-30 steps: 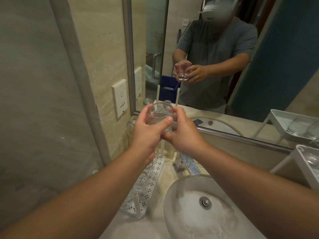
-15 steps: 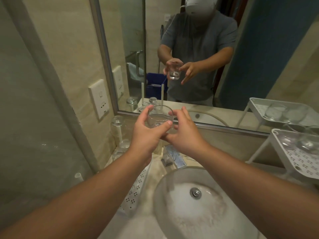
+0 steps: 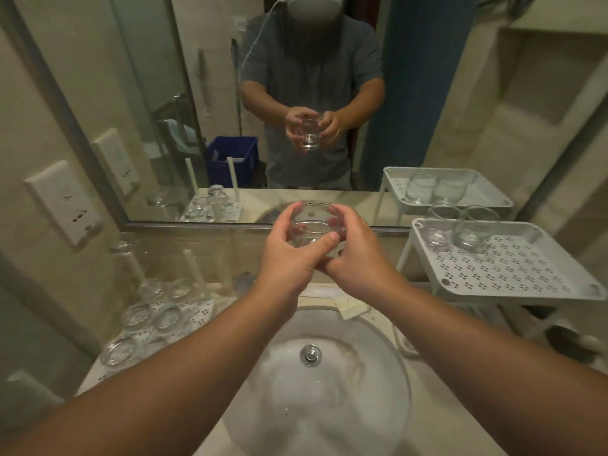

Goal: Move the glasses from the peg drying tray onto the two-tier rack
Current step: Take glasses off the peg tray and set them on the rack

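Clear glass, a short round tumbler, is held upright in the air over the far edge of the basin, its open mouth up. Both hands have it. The left hand wraps it from the left, thumb laid across the near side and fingers curled round the far side. The right hand grips it from the right, its fingers curled onto the wall of the glass and showing through it. The two hands touch each other below the glass.

Left of the basin, on the counter, lies the white perforated peg drying tray. Several more glasses sit on it upside down, bases up, in a loose cluster, and one glass stands higher, inverted on a peg. A bare white peg rises beside them, tilted slightly.

Right of the basin stands the white two-tier rack; only its upper perforated shelf shows clearly. Two glasses stand on that shelf at its far left corner, side by side and just about touching.

Behind the basin the mirror repeats the held glass, the person's arms and grey shirt, the tray and the rack. A white wall socket sits on the tiled wall left of the mirror. A metal drain plug lies at the bottom of the basin.
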